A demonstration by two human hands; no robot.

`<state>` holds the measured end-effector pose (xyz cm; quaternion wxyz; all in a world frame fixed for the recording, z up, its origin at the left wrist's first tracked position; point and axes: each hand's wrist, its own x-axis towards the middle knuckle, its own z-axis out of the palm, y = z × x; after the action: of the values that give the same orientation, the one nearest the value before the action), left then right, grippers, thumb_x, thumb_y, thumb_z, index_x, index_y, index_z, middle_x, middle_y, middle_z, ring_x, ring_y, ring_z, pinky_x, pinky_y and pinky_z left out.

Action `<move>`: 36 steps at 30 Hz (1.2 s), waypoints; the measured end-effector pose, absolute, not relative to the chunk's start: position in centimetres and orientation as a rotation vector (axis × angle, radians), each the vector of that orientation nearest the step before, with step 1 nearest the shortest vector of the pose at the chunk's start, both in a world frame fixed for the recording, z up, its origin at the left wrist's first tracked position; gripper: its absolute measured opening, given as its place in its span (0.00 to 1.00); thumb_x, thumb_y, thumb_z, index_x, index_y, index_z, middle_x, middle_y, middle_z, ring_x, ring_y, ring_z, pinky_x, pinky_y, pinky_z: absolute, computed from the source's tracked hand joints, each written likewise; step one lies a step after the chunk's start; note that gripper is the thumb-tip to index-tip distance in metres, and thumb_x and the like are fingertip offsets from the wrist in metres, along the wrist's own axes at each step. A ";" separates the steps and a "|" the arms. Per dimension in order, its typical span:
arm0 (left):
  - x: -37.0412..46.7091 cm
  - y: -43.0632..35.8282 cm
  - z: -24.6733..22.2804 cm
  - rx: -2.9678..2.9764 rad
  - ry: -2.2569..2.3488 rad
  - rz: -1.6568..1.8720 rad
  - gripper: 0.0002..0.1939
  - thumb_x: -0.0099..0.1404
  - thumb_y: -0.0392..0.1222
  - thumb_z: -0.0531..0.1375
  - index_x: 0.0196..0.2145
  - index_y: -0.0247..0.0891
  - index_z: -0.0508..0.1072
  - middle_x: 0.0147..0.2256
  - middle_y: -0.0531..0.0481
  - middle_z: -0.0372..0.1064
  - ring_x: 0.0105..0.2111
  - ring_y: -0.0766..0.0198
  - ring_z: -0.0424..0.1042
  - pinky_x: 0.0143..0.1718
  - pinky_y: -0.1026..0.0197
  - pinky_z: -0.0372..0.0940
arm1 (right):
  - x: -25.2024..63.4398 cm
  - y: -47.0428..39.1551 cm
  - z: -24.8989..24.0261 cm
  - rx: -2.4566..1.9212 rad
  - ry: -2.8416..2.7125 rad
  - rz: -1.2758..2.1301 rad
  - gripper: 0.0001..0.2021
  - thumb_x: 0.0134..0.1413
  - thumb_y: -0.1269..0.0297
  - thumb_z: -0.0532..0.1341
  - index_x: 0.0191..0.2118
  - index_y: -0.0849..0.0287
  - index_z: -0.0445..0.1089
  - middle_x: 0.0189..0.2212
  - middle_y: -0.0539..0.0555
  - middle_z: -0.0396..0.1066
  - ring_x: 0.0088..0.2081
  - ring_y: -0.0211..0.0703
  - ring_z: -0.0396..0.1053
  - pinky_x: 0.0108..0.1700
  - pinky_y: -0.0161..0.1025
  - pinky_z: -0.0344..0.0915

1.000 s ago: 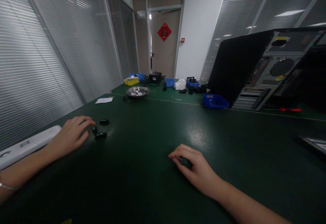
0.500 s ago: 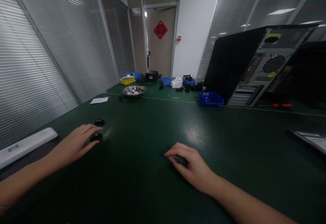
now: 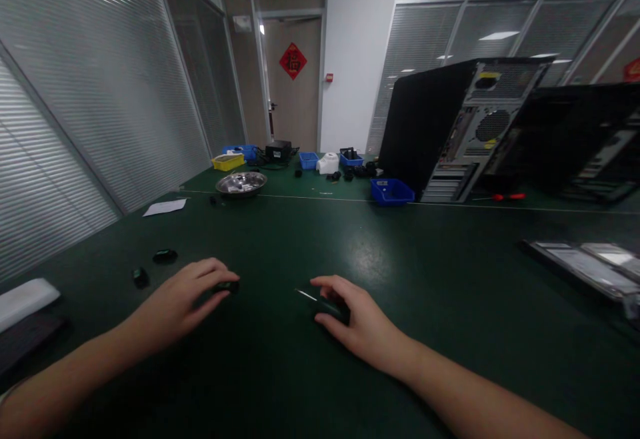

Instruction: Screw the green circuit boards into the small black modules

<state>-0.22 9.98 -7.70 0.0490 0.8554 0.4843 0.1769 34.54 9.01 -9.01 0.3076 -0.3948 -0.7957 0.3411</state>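
My left hand pinches a small dark rounded piece between thumb and fingers, just over the green tabletop. Its exact kind is too dim to make out. Two similar small black pieces lie beyond and left of that hand: one flat oval piece and one nearer piece. A screwdriver with a dark handle rests in my right hand, its thin metal shaft pointing left toward my left hand. The fingers curl loosely round the handle, partly hiding it.
A metal dish stands at the back left, near a white paper. A blue bin sits beside a black computer tower. Flat metal-cased parts lie at right, a long white object at left.
My left hand has closed on one of the small dark pieces and moved right with it. In my right hand, the screwdriver's shaft now sticks out farther left. The view has turned right.
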 end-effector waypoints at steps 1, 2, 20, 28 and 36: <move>1.6 10.4 -7.4 2.580 1.396 0.497 0.15 0.68 0.41 0.54 0.51 0.46 0.72 0.48 0.47 0.70 0.45 0.56 0.71 0.47 0.54 0.68 | 34.6 9.0 -9.0 -1.055 -2.105 0.898 0.20 0.55 0.72 0.65 0.54 0.57 0.68 0.41 0.54 0.71 0.41 0.46 0.71 0.44 0.43 0.68; 3.4 10.9 -7.0 2.555 1.307 0.440 0.16 0.69 0.39 0.53 0.53 0.47 0.71 0.49 0.47 0.69 0.45 0.57 0.71 0.47 0.56 0.67 | 34.6 9.1 -9.0 -1.063 -2.107 0.889 0.18 0.55 0.72 0.65 0.52 0.57 0.70 0.40 0.54 0.71 0.41 0.46 0.70 0.44 0.43 0.68; 9.3 12.7 -9.6 2.279 1.008 0.563 0.07 0.66 0.34 0.58 0.42 0.41 0.71 0.41 0.47 0.69 0.44 0.55 0.67 0.46 0.51 0.63 | 34.6 10.4 -9.0 -1.047 -2.086 0.963 0.13 0.61 0.73 0.59 0.50 0.54 0.71 0.42 0.55 0.71 0.44 0.47 0.69 0.47 0.44 0.66; 9.1 12.5 -9.3 2.214 0.987 0.596 0.08 0.65 0.34 0.57 0.42 0.41 0.70 0.39 0.48 0.70 0.40 0.58 0.69 0.41 0.55 0.63 | 34.6 10.2 -8.8 -0.970 -2.173 0.970 0.15 0.65 0.68 0.59 0.55 0.48 0.71 0.42 0.55 0.73 0.43 0.48 0.70 0.46 0.46 0.65; 9.9 11.2 -9.1 2.117 0.898 0.653 0.11 0.65 0.33 0.57 0.45 0.43 0.72 0.37 0.50 0.72 0.38 0.62 0.71 0.40 0.60 0.65 | 34.6 10.2 -8.6 -0.919 -2.241 0.958 0.16 0.65 0.68 0.59 0.56 0.47 0.71 0.40 0.53 0.73 0.41 0.46 0.68 0.44 0.45 0.63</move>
<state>9.90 11.16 -9.12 0.3666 0.8239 0.3496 0.2542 34.65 10.19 -8.60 0.2654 -0.3401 -0.8296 0.3546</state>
